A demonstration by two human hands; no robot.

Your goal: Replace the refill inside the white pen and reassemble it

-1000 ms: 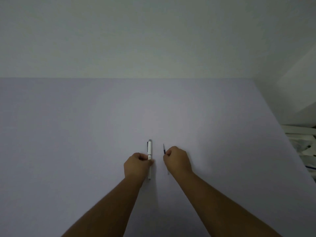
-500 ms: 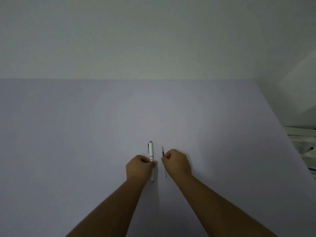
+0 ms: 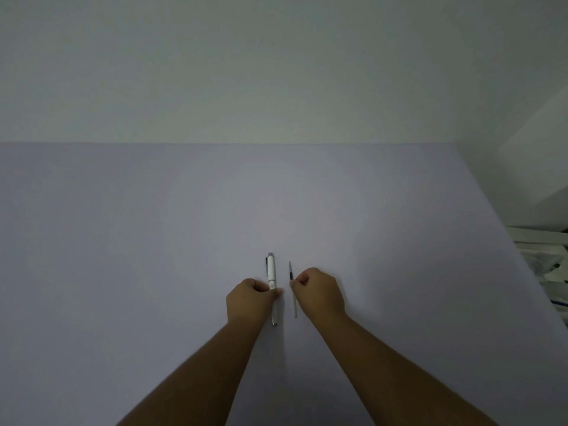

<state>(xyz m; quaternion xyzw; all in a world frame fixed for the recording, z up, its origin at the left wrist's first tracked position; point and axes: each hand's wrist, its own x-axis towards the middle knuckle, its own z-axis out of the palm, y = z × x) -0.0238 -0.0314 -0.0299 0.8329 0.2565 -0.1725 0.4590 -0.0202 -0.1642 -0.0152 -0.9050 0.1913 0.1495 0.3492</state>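
A white pen (image 3: 271, 272) with a silver clip and cap end lies lengthwise on the pale lilac table (image 3: 153, 256), its cap pointing away from me. My left hand (image 3: 250, 302) is closed around the pen's middle, thumb on the barrel. Just right of it lies a thin refill (image 3: 291, 273) with a dark tip end and a pale tail. My right hand (image 3: 319, 292) pinches the refill near its middle. Pen and refill lie parallel, a small gap between them.
The table meets a plain white wall at the back. Past the table's right edge stands a cluttered white rack or shelf (image 3: 547, 262) holding pale objects.
Both hands have barely shifted; the pen and refill keep the same places on the table. The view has drifted slightly.
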